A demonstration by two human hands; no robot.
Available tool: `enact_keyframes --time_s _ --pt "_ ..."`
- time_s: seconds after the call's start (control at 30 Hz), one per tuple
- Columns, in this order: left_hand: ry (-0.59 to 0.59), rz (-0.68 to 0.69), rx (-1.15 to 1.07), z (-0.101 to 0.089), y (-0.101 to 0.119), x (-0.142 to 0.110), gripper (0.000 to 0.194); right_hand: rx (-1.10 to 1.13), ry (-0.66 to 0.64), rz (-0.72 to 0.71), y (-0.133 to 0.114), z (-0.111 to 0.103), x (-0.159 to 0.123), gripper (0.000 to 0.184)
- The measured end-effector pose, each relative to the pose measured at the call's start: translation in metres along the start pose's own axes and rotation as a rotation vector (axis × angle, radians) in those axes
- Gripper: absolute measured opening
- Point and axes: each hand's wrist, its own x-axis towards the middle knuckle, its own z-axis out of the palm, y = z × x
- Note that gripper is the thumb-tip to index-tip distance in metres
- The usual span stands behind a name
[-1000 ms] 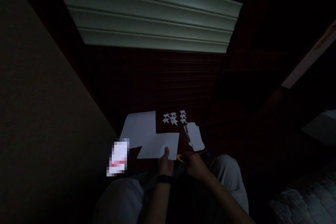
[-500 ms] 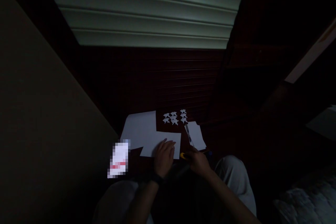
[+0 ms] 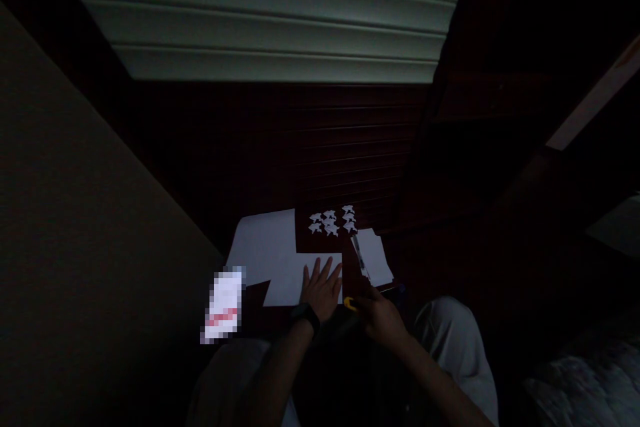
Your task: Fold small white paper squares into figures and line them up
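Observation:
The scene is very dim. My left hand (image 3: 323,287) lies flat with spread fingers on a white sheet of paper (image 3: 287,278) on a dark surface in front of my knees. My right hand (image 3: 380,312) is closed round a small tool with a yellow tip (image 3: 350,303), just right of the sheet's near corner. Beyond the sheet lie several small white paper cut-outs (image 3: 331,221) in rows.
A larger white sheet (image 3: 260,243) lies behind and left of the first. A smaller stack of paper (image 3: 377,260) with a pen (image 3: 359,253) on it lies to the right. A blurred white card (image 3: 223,305) sits at the left. A pale slatted panel (image 3: 270,20) hangs above.
My left hand slid from the sheet's near edge up onto the sheet and spread flat. My right hand with the yellow-tipped tool stayed beside it.

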Motion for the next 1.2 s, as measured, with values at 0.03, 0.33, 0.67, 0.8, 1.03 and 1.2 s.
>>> enact_keyframes --time_s 0.03,0.33,0.67,0.8,1.03,1.2 --pt "0.003 -0.012 0.002 -0.001 0.001 0.001 0.047 0.005 0.001 -0.003 0.001 0.000 0.000 0.040" --pt "-0.014 0.085 0.004 -0.015 -0.016 0.011 0.047 0.001 0.054 -0.049 0.013 0.009 0.004 0.041" --pt "-0.010 0.062 -0.019 -0.010 -0.016 0.009 0.047 -0.018 -0.004 -0.029 0.003 0.004 0.004 0.044" --pt "-0.008 0.054 -0.034 -0.012 -0.015 0.009 0.047 -0.022 -0.012 -0.016 -0.001 0.002 0.003 0.043" --pt "-0.013 0.041 -0.037 -0.009 -0.015 0.009 0.047 -0.029 0.004 -0.072 0.006 0.009 0.005 0.042" --pt "-0.008 0.042 -0.034 -0.010 -0.015 0.009 0.047 -0.023 0.022 -0.078 0.009 0.012 0.001 0.040"
